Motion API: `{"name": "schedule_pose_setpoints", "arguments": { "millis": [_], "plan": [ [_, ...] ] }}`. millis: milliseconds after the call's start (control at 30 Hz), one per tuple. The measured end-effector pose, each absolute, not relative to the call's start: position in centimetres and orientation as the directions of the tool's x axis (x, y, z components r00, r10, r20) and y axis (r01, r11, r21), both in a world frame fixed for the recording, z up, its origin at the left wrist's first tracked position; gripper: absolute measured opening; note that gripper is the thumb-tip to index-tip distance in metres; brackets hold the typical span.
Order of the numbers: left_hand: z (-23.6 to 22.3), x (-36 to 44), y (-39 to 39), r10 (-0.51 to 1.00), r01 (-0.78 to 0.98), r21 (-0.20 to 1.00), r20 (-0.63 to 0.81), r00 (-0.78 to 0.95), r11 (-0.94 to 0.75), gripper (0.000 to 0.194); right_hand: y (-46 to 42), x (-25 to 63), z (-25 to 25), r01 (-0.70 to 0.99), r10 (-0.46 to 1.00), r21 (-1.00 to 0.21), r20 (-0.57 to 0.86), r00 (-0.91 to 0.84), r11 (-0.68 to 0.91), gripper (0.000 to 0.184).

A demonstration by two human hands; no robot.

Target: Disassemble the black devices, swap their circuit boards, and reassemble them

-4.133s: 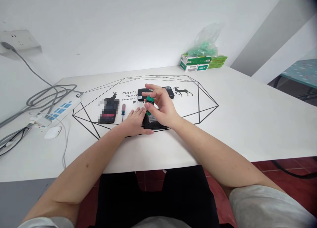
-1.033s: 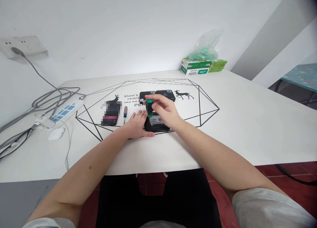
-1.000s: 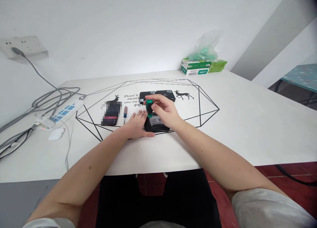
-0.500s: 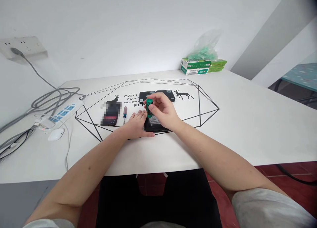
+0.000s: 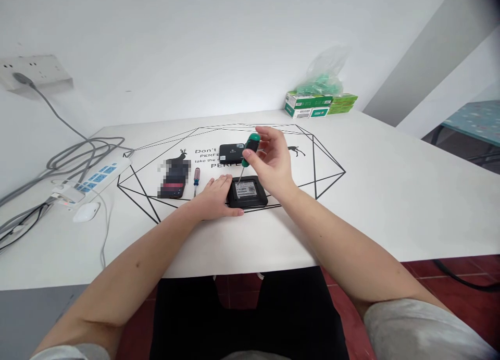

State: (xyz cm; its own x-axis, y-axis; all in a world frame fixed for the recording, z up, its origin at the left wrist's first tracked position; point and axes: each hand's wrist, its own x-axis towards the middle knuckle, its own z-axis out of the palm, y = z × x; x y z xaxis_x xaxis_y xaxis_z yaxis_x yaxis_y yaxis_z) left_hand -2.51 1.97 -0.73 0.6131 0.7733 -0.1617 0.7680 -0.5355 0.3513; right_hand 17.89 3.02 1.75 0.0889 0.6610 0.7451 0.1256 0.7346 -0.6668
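A small black box (image 5: 247, 192) with a white label on top lies on the white table (image 5: 375, 193). My left hand (image 5: 214, 196) lies flat beside its left edge, fingers stretched out and touching it. My right hand (image 5: 272, 162) is closed on a green-handled screwdriver (image 5: 248, 151), held tilted above the box with its tip close over the box's far left corner. A second black box (image 5: 231, 153) lies just behind.
A red and blue screwdriver (image 5: 196, 180) and a dark phone (image 5: 172, 182) lie to the left. Further left are a power strip (image 5: 94, 178), cables and a white mouse-like object (image 5: 86, 211). Green boxes and a plastic bag (image 5: 318, 102) stand at the back.
My right hand has lifted the green screwdriver up and to the right, off the box, so the labelled top now shows. My left hand has stayed in place.
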Motion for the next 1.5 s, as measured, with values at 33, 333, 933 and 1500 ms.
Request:
{"name": "schedule_pose_setpoints", "arguments": {
  "millis": [33, 333, 933, 1500],
  "plan": [
    [-0.7, -2.4, 1.8, 0.770, 0.765, 0.343, -0.157, 0.618, -0.544, 0.128, 3.3, 18.2, 1.7, 0.142, 0.654, -0.662, 0.749, 0.104, 0.736, 0.048],
    [-0.7, -1.7, 0.2, 0.726, 0.725, 0.273, -0.120, 0.677, -0.632, 0.129, 3.8, 17.8, 0.7, 0.172, 0.683, -0.692, 0.721, 0.119, 0.701, 0.039],
    [-1.0, -2.3, 1.1, 0.675, 0.701, 0.277, -0.200, 0.711, -0.657, 0.134, 3.5, 17.7, 0.7, 0.274, 0.617, -0.599, 0.787, 0.029, 0.752, 0.037],
    [-0.9, -2.5, 1.4, 0.653, 0.678, 0.247, -0.184, 0.734, -0.692, 0.130, 3.1, 17.3, 1.0, -0.034, 0.744, -0.744, 0.668, -0.017, 0.668, 0.032]
  ]
}}
